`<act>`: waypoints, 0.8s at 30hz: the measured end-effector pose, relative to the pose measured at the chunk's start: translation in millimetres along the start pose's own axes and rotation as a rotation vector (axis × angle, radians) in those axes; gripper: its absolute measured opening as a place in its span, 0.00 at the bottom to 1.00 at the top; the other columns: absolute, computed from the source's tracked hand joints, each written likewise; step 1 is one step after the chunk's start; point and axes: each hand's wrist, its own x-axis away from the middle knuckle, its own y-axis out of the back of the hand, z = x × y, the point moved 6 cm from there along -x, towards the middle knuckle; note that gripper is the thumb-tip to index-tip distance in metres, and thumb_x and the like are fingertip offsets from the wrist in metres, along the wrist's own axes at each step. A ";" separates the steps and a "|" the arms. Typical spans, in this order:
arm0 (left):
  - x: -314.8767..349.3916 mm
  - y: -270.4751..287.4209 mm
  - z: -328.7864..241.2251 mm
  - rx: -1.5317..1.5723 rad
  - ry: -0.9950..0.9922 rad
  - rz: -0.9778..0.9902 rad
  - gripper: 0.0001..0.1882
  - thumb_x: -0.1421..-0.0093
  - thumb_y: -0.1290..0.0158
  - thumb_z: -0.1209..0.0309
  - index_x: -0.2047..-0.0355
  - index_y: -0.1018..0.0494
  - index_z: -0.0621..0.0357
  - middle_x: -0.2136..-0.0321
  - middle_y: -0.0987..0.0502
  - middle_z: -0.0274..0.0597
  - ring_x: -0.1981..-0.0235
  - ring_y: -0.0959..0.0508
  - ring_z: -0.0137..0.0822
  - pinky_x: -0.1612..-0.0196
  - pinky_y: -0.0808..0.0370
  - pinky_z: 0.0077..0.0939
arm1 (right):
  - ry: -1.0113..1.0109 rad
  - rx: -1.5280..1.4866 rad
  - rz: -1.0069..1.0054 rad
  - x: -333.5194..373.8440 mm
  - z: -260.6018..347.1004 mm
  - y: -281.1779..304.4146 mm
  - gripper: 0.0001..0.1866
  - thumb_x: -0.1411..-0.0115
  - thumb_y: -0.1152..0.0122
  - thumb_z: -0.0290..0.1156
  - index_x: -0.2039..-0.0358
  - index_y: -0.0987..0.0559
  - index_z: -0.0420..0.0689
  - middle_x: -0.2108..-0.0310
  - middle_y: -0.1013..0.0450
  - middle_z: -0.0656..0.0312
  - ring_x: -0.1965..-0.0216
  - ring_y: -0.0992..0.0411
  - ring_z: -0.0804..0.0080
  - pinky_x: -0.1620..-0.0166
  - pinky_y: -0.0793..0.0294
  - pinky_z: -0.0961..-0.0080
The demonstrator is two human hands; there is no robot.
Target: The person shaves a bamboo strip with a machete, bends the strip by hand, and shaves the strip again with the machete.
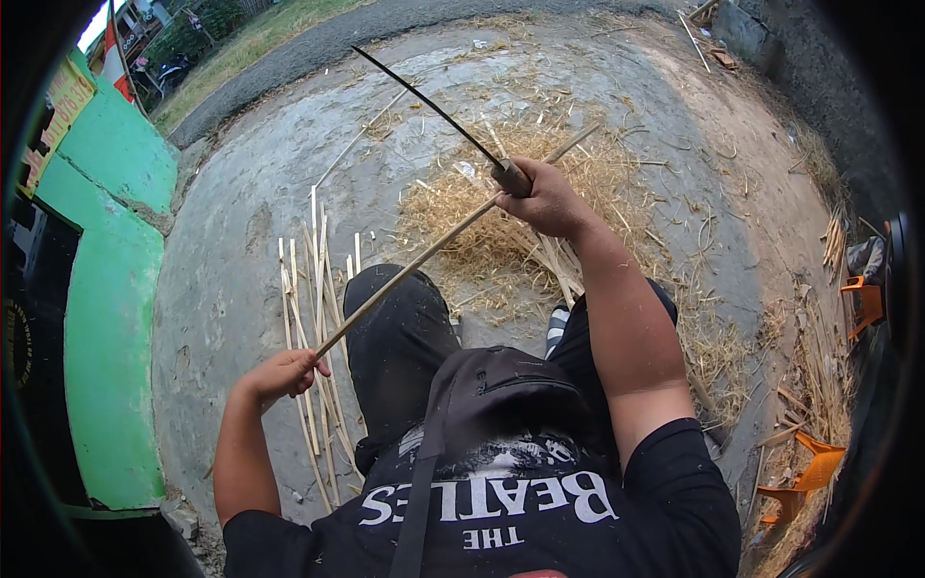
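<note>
My left hand [281, 374] is closed round the near end of a long, pale strip [414, 268] that looks like split bamboo. The strip slants up to the right, passes at my right hand [551, 200] and sticks out beyond it. In that right hand is the wooden handle of a knife [429, 101], its long dark blade pointing away and to the left. Whether the right fingers also touch the strip is hidden. Below the hands, several pale strips [313, 289] lie on the ground beside my left knee, and a heap of curly shavings [520, 207] spreads ahead.
Grey concrete ground [231, 270] surrounds me, with a green wall [116, 337] at left. Orange plastic pieces [817, 462] and more strips [814, 356] are at right, near a dark wall [819, 87]. A road [279, 58] runs along the far side.
</note>
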 end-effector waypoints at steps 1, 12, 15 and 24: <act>4.2 -6.6 6.9 -0.023 0.033 0.047 0.29 0.27 0.56 0.43 0.62 0.22 0.57 0.78 0.31 0.26 0.78 0.33 0.22 0.74 0.35 0.18 | -0.006 -0.006 0.002 -1.2 2.6 -1.9 0.11 0.41 0.33 0.28 0.60 0.23 0.43 0.70 0.28 0.66 0.68 0.31 0.74 0.62 0.29 0.70; -26.5 -61.8 38.3 0.123 -0.163 -0.344 0.25 0.24 0.59 0.48 0.69 0.31 0.55 0.79 0.36 0.26 0.78 0.38 0.21 0.74 0.40 0.20 | 0.120 0.716 0.118 11.8 5.6 -48.3 0.08 0.44 0.34 0.36 0.66 0.23 0.51 0.71 0.21 0.54 0.65 0.21 0.47 0.62 0.23 0.52; -30.1 -66.3 45.2 0.059 -0.232 -0.435 0.26 0.24 0.61 0.48 0.70 0.32 0.57 0.77 0.35 0.28 0.76 0.36 0.24 0.73 0.37 0.25 | 0.086 0.755 0.262 15.1 6.0 -78.3 0.08 0.44 0.35 0.36 0.66 0.23 0.51 0.70 0.21 0.53 0.64 0.21 0.46 0.61 0.24 0.50; -19.1 -75.8 5.4 -0.370 -0.398 -0.712 0.29 0.24 0.60 0.51 0.70 0.32 0.66 0.81 0.32 0.58 0.79 0.32 0.52 0.72 0.33 0.42 | -0.034 0.645 0.030 2.7 -34.4 -59.4 0.07 0.47 0.35 0.32 0.67 0.21 0.48 0.72 0.22 0.52 0.65 0.22 0.45 0.62 0.23 0.51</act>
